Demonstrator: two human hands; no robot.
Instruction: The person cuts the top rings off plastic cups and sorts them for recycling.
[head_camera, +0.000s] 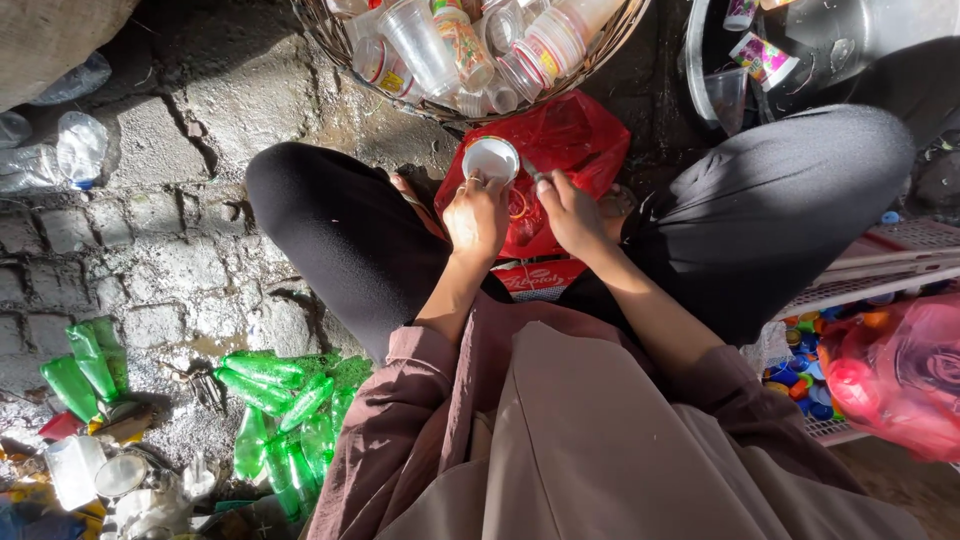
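Crushed green plastic bottles (285, 395) lie on the stone floor at left. The left hand (476, 215) has its fingers clenched around a round white plastic cup (492, 158), held over a red plastic bag (560, 150). The right hand (572, 212) pinches a small thin tool (533, 171) just beside the cup.

item: white plastic cup (492, 158)
pose: tipped, open mouth facing up toward the camera
place: centre, far, over red bag

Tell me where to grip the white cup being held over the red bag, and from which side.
Grip the white cup around its side wall just under the rim, coming from below on the left, as the left hand does. Its open mouth faces up and the right hand works at its right edge.
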